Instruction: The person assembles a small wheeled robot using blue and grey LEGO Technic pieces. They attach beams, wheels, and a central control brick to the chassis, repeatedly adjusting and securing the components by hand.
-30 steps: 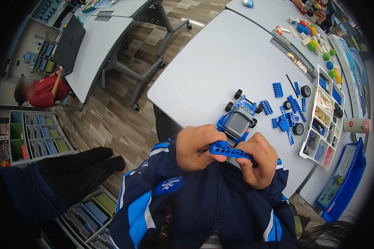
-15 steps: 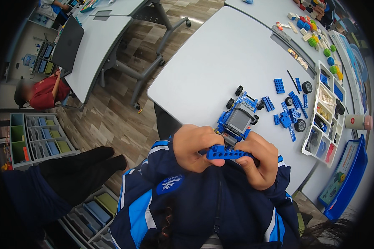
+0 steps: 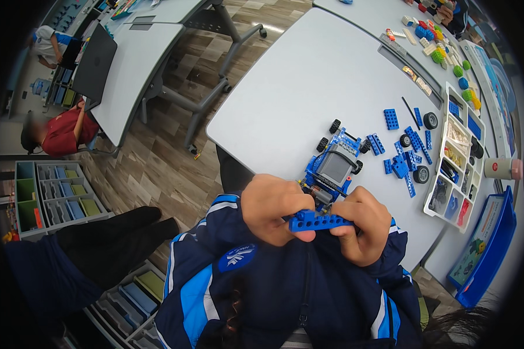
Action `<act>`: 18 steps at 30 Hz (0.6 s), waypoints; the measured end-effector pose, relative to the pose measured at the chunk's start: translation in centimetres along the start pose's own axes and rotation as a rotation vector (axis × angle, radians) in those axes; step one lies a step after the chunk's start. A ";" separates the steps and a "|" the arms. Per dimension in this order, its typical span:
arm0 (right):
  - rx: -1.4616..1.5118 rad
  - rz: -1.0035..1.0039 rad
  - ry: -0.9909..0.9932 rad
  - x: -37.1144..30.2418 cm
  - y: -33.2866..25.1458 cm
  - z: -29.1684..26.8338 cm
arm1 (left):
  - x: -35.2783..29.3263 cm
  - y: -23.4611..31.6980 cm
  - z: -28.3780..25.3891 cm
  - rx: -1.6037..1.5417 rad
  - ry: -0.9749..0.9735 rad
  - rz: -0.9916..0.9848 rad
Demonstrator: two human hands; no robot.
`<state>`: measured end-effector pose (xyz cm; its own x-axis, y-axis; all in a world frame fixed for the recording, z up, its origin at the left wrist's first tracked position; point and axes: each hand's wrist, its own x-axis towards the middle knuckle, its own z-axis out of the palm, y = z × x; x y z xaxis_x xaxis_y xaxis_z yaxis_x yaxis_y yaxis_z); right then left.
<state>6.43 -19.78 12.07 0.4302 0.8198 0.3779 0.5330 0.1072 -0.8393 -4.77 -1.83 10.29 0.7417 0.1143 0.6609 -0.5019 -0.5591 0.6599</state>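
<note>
A blue toy building beam [image 3: 320, 223] with a row of round holes is pinched between both of my hands, close to my chest. My left hand [image 3: 276, 208] grips its left end, where a smaller blue piece sits on top. At the right end, my right hand [image 3: 361, 224] holds it between thumb and curled fingers. Just beyond my hands stands a blue toy vehicle [image 3: 335, 163] with black wheels, a grey box on top and a black cable. Loose blue bricks and plates [image 3: 399, 166] and several black wheels [image 3: 421, 174] lie to its right.
A white sorting tray [image 3: 429, 200] with small parts stands on the right of the white table [image 3: 285, 99], near a blue bin [image 3: 488, 256] and a pale cup [image 3: 502, 169]. Colourful blocks [image 3: 438, 53] lie at the far right. A person in red [image 3: 70, 131] sits by a laptop [image 3: 96, 63].
The beam has tilted, so more of its studded top shows, and both hands have turned slightly with it. At the far left, a person in white has come further into view.
</note>
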 end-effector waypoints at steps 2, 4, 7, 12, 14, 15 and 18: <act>0.016 -0.021 0.012 0.0 0.2 0.1 | -0.1 -0.2 -0.1 0.002 -0.018 0.024; -0.009 -0.019 0.006 0.0 0.4 0.1 | -0.1 -0.4 -0.1 0.032 -0.027 0.026; -0.026 -0.052 0.001 0.1 0.7 -0.1 | -0.2 -0.7 -0.2 0.011 -0.047 0.018; -0.052 -0.109 0.004 0.3 0.9 -0.3 | -0.4 -1.0 -0.6 -0.025 -0.123 -0.067; -0.020 -0.111 0.018 0.3 1.0 -0.3 | -0.4 -1.1 -0.7 -0.032 -0.142 -0.100; -0.030 -0.110 0.011 0.3 1.0 -0.4 | -0.5 -0.9 -0.6 -0.052 -0.125 -0.147; -0.034 -0.088 0.006 0.2 0.9 -0.7 | -0.6 -0.7 -0.4 -0.134 -0.077 -0.233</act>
<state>7.47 -19.89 11.69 0.3848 0.8045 0.4525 0.5937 0.1596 -0.7887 -5.04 -1.16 9.63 0.8731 0.1619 0.4598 -0.3640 -0.4109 0.8359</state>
